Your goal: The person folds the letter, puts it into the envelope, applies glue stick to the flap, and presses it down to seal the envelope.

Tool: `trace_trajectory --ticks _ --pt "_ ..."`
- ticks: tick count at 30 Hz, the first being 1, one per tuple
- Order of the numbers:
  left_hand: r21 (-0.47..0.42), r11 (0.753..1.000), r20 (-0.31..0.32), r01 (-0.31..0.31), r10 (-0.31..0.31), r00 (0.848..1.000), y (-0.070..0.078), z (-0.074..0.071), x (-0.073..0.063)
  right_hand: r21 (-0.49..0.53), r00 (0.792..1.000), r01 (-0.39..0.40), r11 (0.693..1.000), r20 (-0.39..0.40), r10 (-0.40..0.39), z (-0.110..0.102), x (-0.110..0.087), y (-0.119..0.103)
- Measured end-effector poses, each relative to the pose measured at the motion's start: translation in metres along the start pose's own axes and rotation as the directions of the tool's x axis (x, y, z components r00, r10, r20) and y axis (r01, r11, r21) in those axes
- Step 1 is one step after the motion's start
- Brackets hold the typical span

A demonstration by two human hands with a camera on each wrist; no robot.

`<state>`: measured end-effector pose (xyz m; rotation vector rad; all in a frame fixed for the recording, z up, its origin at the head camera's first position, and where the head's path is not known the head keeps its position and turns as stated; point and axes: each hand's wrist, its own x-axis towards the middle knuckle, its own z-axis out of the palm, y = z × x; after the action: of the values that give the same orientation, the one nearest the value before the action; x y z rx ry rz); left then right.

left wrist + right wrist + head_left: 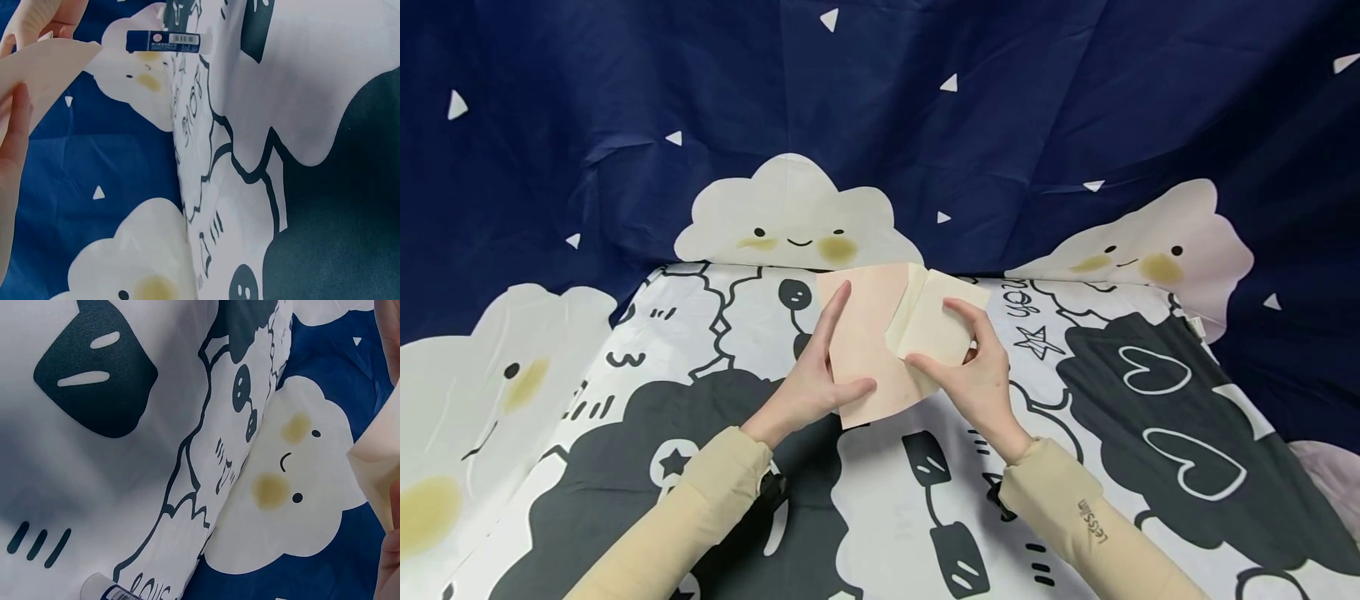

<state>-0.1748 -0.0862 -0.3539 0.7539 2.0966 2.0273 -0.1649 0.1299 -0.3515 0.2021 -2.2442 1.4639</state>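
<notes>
Pink paper (868, 333) at centre is gripped at nine o'clock by the left hand (807, 377), thumb and forefinger spread, while at three o'clock the right hand (983, 377) pinches a cream piece (936, 317) that uneven pulling might crease

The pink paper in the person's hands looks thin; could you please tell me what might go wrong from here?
The pink paper might crease in the left hand, since the sheet bows. The cream folded piece, held at a tilt by the right hand, could end up crooked against it. The blue-and-white tube, which seems to stand on end on the printed cloth, might be knocked over.
</notes>
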Motion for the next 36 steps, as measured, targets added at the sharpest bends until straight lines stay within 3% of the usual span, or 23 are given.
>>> trace_trajectory --ticks 13,21,27,30,36 --pt "-0.020 1.000 0.017 -0.004 0.004 1.000 -0.0009 0.0037 0.0004 0.052 0.999 -0.001 0.999 -0.042 0.003 0.0037 -0.0024 -0.0011" --pt "-0.069 0.998 0.002 -0.012 0.013 1.000 0.0000 0.0046 -0.0013 0.132 0.999 -0.047 0.990 0.019 0.045 0.0016 -0.0029 -0.0020" --pt "-0.152 0.988 0.010 0.000 0.002 1.000 -0.0001 0.0040 -0.0018 0.183 0.999 -0.010 0.983 0.037 0.003 -0.0020 -0.0007 -0.0034" --pt "-0.139 0.990 0.022 0.003 0.000 1.000 -0.0004 0.0033 -0.0018 0.131 0.999 0.006 0.991 0.048 -0.013 -0.0024 -0.0002 -0.0043" --pt "-0.067 0.998 0.034 -0.008 0.011 0.999 -0.0011 0.0028 -0.0012 -0.104 0.991 -0.013 0.995 0.133 0.027 -0.0043 -0.0028 -0.0033"
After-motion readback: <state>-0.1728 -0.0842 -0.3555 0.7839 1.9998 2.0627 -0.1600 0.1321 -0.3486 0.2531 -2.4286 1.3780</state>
